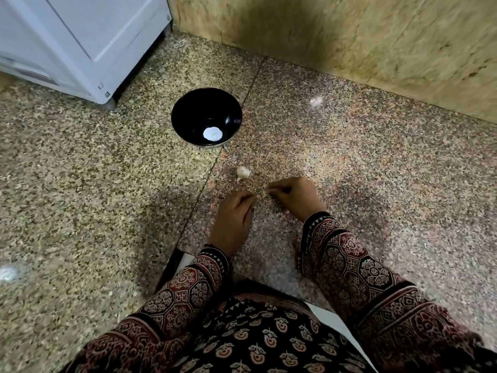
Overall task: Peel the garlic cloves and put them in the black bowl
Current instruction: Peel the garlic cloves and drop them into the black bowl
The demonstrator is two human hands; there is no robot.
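A black bowl [188, 114] stands on the speckled granite counter [80, 184], with a bright white patch on its bottom. A pale piece of garlic [242, 172] lies on the counter between the bowl and my hands. My left hand [232, 219] rests just below and left of the garlic with its fingers curled under. My right hand [295, 197] is to the right of it, fingers pinched together and pointing left. The fingertips of the two hands are a short way apart. Motion blur and the curled fingers hide whether either hand holds anything.
A white appliance [80, 41] stands at the back left, close to the bowl. A yellowish stone wall [376, 44] runs along the back and right. My patterned sleeves and dress fill the near edge of the view.
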